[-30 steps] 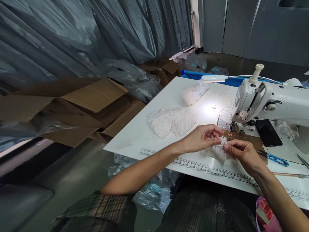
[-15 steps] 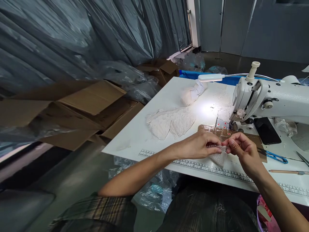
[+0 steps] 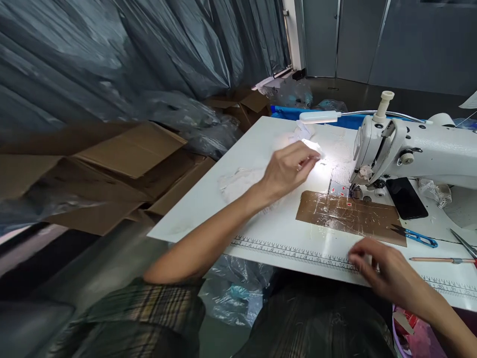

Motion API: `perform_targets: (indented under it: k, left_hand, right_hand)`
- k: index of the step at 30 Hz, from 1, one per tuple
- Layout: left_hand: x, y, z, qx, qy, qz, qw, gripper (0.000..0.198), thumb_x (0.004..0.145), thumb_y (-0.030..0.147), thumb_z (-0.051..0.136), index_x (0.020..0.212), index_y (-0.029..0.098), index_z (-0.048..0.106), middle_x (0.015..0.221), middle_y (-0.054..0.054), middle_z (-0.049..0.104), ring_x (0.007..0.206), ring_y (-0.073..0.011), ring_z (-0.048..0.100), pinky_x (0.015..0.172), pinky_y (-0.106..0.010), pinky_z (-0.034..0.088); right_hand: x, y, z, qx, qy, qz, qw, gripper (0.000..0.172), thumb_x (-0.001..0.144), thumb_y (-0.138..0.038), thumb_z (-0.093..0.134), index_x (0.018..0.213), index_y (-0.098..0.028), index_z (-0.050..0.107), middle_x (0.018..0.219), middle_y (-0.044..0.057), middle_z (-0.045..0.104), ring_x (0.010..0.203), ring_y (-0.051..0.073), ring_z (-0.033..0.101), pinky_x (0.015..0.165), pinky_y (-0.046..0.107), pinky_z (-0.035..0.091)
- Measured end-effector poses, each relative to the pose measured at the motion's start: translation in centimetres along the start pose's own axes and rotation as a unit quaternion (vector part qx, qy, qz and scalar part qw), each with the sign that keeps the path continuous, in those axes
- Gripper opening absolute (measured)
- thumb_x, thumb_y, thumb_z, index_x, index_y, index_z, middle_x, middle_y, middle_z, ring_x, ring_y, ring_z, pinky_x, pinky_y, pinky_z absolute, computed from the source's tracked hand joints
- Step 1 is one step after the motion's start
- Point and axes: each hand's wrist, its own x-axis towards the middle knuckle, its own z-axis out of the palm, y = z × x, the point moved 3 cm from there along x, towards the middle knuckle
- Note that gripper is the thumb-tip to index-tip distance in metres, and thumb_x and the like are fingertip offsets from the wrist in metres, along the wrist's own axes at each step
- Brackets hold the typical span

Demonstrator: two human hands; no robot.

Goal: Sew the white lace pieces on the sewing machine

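Observation:
My left hand (image 3: 292, 166) is over the lit part of the sewing table, thumb and fingertips pinched together. Bright white fabric (image 3: 312, 146) shows just behind its fingers; whether they grip it is unclear. Under that wrist, a pale lace piece (image 3: 238, 183) lies partly covered. My right hand (image 3: 385, 266) hovers by the table's front edge, fingers curled in toward the thumb, with nothing visible in them. Its fingertips are above the printed ruler (image 3: 298, 252). Between the hands, a brown taped sheet (image 3: 346, 219) lies in front of the sewing machine (image 3: 376, 149).
Blue thread snips (image 3: 421, 238), a pencil (image 3: 432, 259) and a black phone (image 3: 406, 198) lie on the right. A lamp (image 3: 319, 117) hangs over the table's back. Cardboard boxes (image 3: 130, 149) stand left. A bin (image 3: 406, 330) sits below right.
My hands have parted: the left moved up and back across the table, the right drew down toward the front edge. The small lace piece both held is no longer visible between them.

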Motion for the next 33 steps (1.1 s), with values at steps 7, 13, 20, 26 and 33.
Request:
perform_targets:
  k: [7,13,20,26,33]
  left_hand:
    - [-4.4,3.9,5.7,-0.02,-0.254,0.089,0.963,0.024,0.096,0.032,0.058,0.091,0.014,0.072,0.096,-0.009,0.072,0.078,-0.0175,0.067,0.069,-0.03,0.052]
    - [-4.8,1.5,4.2,-0.028,-0.242,0.025,0.97,0.029,0.101,0.035,0.048,0.11,0.016,0.068,0.118,-0.011,0.068,0.101,-0.0211,0.065,0.084,-0.035,0.05]
    - [-3.4,0.2,5.9,0.008,-0.266,-0.035,0.963,0.03,0.099,0.037,0.051,0.099,0.012,0.068,0.104,-0.01,0.069,0.091,-0.0223,0.063,0.078,-0.035,0.047]
    - [-4.2,2.3,6.5,-0.032,-0.295,0.102,0.949,0.031,0.095,0.037,0.06,0.115,0.013,0.062,0.122,-0.016,0.063,0.095,-0.0221,0.061,0.08,-0.035,0.048]
    - [-4.6,2.7,4.9,-0.15,-0.229,0.096,0.957,0.023,0.1,0.032,0.051,0.093,0.014,0.065,0.095,-0.008,0.068,0.084,-0.0167,0.062,0.074,-0.03,0.048]
  right_hand:
    - [4.7,3.7,2.3,-0.183,0.136,-0.1,0.969,0.048,0.096,-0.038,0.049,0.138,-0.014,0.052,0.14,0.021,0.054,0.133,0.035,0.049,0.104,0.059,0.046]
    - [-1.2,-2.2,5.2,-0.022,-0.098,-0.276,0.956,0.037,0.097,-0.041,0.051,0.122,-0.017,0.064,0.111,0.012,0.072,0.11,0.023,0.066,0.109,0.043,0.046]
    - [0.1,-2.3,1.3,-0.001,-0.039,-0.231,0.972,0.016,0.095,-0.024,0.052,0.09,-0.019,0.066,0.093,0.006,0.072,0.083,0.016,0.066,0.078,0.032,0.052]
    - [3.7,2.0,-1.3,-0.15,0.079,-0.213,0.962,0.018,0.096,-0.023,0.05,0.084,-0.019,0.063,0.092,0.008,0.072,0.079,0.019,0.067,0.069,0.034,0.054]
    - [6.2,3.7,-0.6,-0.17,0.069,-0.192,0.964,0.026,0.094,-0.019,0.043,0.11,-0.017,0.064,0.109,0.013,0.066,0.098,0.023,0.067,0.082,0.039,0.059]
